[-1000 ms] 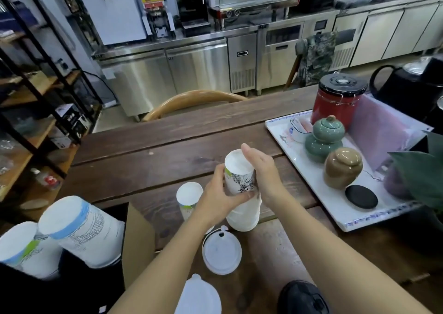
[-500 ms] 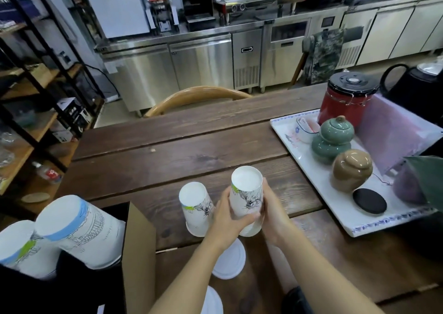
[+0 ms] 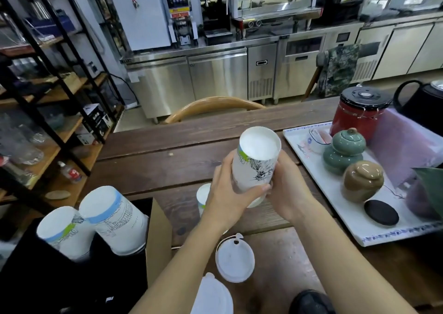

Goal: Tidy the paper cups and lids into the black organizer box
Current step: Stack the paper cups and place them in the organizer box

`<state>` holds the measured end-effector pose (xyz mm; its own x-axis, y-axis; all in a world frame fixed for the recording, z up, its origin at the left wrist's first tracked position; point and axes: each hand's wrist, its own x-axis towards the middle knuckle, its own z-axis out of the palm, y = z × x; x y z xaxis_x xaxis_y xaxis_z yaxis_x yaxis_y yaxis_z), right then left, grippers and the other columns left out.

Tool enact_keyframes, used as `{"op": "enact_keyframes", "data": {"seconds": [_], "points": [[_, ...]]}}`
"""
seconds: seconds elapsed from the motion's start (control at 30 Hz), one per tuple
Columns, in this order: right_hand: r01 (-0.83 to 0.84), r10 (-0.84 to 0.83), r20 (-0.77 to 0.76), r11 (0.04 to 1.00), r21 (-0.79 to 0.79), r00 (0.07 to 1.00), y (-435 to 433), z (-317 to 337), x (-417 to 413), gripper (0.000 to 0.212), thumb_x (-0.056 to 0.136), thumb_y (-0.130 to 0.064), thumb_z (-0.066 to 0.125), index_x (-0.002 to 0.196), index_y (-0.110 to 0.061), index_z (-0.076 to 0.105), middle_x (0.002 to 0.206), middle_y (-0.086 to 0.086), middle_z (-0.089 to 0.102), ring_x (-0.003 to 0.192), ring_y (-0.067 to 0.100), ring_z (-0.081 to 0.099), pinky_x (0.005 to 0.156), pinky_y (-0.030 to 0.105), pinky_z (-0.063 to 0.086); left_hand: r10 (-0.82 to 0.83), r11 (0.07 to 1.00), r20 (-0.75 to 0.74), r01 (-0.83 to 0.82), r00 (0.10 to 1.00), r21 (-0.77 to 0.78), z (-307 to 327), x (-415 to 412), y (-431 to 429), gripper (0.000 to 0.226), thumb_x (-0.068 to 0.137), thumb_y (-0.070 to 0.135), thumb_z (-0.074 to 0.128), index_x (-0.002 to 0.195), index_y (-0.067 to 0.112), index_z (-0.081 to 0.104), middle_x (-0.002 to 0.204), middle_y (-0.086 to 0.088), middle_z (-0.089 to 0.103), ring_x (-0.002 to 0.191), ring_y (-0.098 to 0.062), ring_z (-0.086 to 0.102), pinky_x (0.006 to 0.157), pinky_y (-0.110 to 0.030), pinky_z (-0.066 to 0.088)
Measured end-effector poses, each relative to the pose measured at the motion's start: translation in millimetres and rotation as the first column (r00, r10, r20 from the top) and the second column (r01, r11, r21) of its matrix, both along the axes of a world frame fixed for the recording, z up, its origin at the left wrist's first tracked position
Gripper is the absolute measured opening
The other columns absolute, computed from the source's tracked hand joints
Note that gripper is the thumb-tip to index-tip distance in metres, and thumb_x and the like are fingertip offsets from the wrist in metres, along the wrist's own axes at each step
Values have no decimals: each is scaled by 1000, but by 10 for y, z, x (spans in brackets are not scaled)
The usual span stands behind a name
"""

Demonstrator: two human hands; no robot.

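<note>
- A person's left hand (image 3: 226, 191) and right hand (image 3: 286, 186) wrap an upside-down paper cup (image 3: 255, 165) from both sides, lifted above the wooden counter (image 3: 153, 170); both hands are curled and pressed against the cup's wall, the left thumb lying across its front.
- A lighter rim shows under the cup's lower edge, possibly a second cup nested inside; the view cannot settle it.
- Another inverted cup (image 3: 202, 197) stands just behind the left wrist, mostly hidden.
- Two white lids (image 3: 235, 261) lie flat on the near counter, one partly cut off by the frame's bottom edge.
- The black organizer box (image 3: 48, 280) sits at near left, two large cup stacks (image 3: 115, 220) already leaning in it.
- The cup looks light and thin-walled, likely to dent under a hard squeeze; a gentle grip around its middle or near the stiffer rolled rim seems safest.
- The lids look slick and flat, probably best lifted by the edge.
</note>
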<state>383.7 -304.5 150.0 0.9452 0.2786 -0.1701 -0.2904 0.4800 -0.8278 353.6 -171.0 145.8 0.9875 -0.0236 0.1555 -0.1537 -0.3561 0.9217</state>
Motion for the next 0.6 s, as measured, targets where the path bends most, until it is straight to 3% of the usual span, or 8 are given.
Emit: {"op": "enact_keyframes", "data": {"seconds": [0.13, 0.3, 0.4, 0.6], "points": [[-83, 83, 64, 997, -7, 995, 140, 254, 73, 45, 93, -51, 39, 104, -24, 74, 106, 2, 75, 95, 14, 72, 63, 23, 57, 42, 999, 75, -41, 996, -8, 248, -6, 198, 77, 54, 55, 78, 116, 65, 36, 125, 21, 49, 122, 0, 46, 100, -34, 44], [-172, 171, 59, 985, 8, 983, 440, 254, 196, 51, 97, -45, 37, 75, -26, 79, 77, -5, 78, 67, 6, 73, 50, 17, 54, 116, 991, 57, -111, 992, -81, 248, -2, 460, 78, 55, 50, 80, 122, 53, 41, 130, 10, 54, 125, -11, 49, 104, -47, 43], [-183, 183, -3, 983, -12, 983, 601, 169, 241, 49, 95, -51, 41, 80, -24, 80, 82, -2, 79, 70, 9, 74, 50, 19, 55, 175, 978, 8, -173, 985, -120, 109, 8, 560, 77, 55, 48, 78, 123, 43, 43, 130, 6, 55, 124, -13, 50, 104, -46, 43], [-226, 216, -137, 972, -59, 967, 704, -218, 261, 47, 96, -51, 38, 96, -23, 75, 90, -2, 79, 74, 8, 74, 51, 20, 55, 189, 970, -139, -207, 972, -130, -274, 64, 644, 63, 58, 42, 79, 107, 54, 42, 128, 12, 56, 119, -8, 53, 103, -43, 44]]}}
